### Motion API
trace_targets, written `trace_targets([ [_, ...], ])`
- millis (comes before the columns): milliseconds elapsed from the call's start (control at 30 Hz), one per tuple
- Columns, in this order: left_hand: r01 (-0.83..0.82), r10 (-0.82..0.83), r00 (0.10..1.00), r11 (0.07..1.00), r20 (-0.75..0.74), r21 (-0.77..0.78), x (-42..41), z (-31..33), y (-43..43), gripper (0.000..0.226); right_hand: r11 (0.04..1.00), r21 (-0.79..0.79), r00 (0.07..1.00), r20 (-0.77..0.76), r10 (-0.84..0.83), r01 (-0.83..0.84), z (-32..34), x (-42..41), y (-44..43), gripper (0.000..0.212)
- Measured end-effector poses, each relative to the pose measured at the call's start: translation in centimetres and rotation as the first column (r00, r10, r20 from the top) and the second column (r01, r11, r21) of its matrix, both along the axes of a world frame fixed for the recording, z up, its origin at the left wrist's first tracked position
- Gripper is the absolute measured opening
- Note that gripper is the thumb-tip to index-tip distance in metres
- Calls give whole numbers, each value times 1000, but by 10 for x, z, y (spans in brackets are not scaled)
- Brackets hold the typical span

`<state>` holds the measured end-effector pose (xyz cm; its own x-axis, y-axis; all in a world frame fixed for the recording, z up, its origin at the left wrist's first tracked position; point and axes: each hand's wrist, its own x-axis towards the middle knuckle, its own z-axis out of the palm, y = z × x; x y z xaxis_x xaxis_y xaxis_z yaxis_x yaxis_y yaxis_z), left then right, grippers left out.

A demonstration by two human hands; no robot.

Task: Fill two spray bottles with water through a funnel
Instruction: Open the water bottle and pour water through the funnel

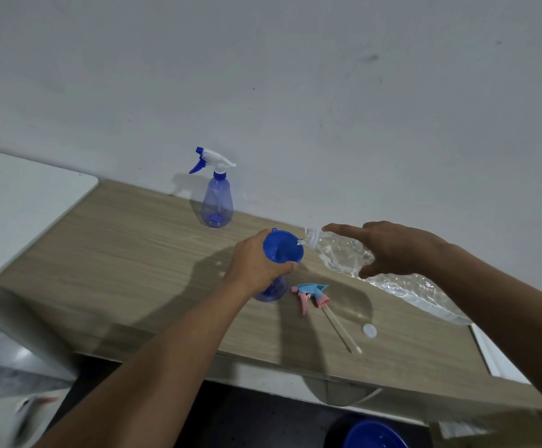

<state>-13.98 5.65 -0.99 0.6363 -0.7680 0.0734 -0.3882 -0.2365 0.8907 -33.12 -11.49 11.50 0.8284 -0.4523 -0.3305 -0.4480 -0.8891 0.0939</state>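
Water bottle (340, 253), thin and crinkly, sat tilted in the right hand (392, 250), thumb under, fingers over, mouth at the blue funnel (282, 248). Left hand (256, 263) gripped funnel and spray bottle (272, 291) on the counter (133, 253). Soft walls looked likely to buckle; grip gently!

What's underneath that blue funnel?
A translucent blue bottle stands under the funnel; only its lower body shows. The left hand wraps round its neck, hiding where the funnel's spout enters.
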Motion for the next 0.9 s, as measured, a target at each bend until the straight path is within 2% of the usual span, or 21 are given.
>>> trace_targets([
  [467, 6, -6, 1000, 1000, -1, 0, 0, 3, 0, 70, 1000, -14, 1000, -8, 11, -11, 2, 0, -2, 119],
  [700, 5, -5, 1000, 1000, -4, 7, 0, 2, -1, 75, 999, -32, 1000, -1, 22, -22, 0, 1, -2, 117],
  [900, 14, -14, 1000, 1000, 7, 7, 1, 3, 0, 64, 999, -27, 999, 23, 29, -28, -3, 3, 1, 116],
])
